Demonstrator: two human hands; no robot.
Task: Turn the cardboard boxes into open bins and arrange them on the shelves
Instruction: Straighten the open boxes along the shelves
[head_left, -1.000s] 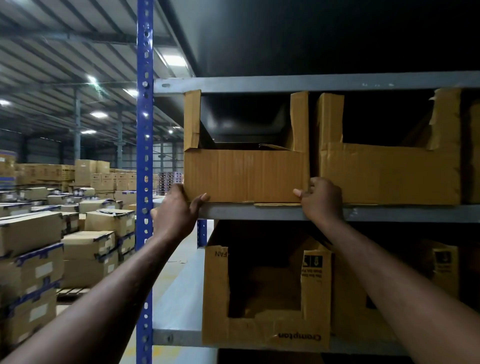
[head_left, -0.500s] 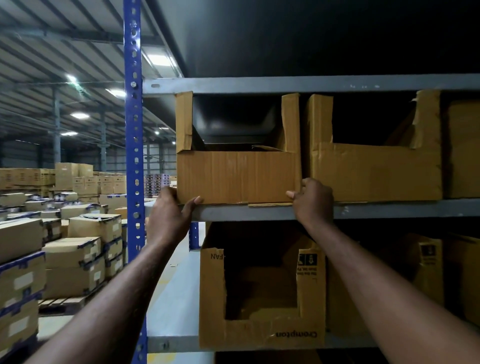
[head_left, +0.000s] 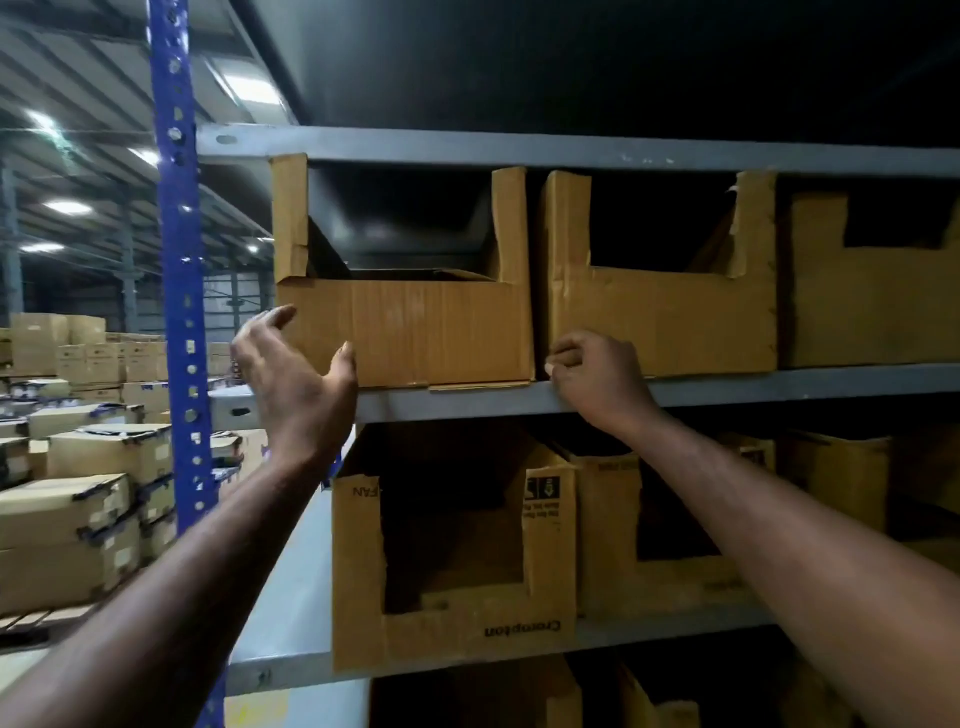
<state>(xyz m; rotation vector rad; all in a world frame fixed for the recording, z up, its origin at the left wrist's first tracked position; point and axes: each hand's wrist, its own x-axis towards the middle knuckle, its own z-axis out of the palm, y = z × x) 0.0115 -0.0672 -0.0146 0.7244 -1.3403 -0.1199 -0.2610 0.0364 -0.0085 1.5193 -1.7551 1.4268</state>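
The left hand (head_left: 296, 379) and right hand (head_left: 597, 382) are bare, with short nails showing on a thumb and a fingertip, and the left forearm (head_left: 171, 582) and right forearm (head_left: 779, 525) run lean and uncovered to the near edge of view.

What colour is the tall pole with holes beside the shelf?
The upright post is blue, clearest in the head view.

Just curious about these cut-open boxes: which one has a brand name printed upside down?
The left bin on the lower shelf: Crompton is printed upside down along its front lip. The upper bins have plain fronts.
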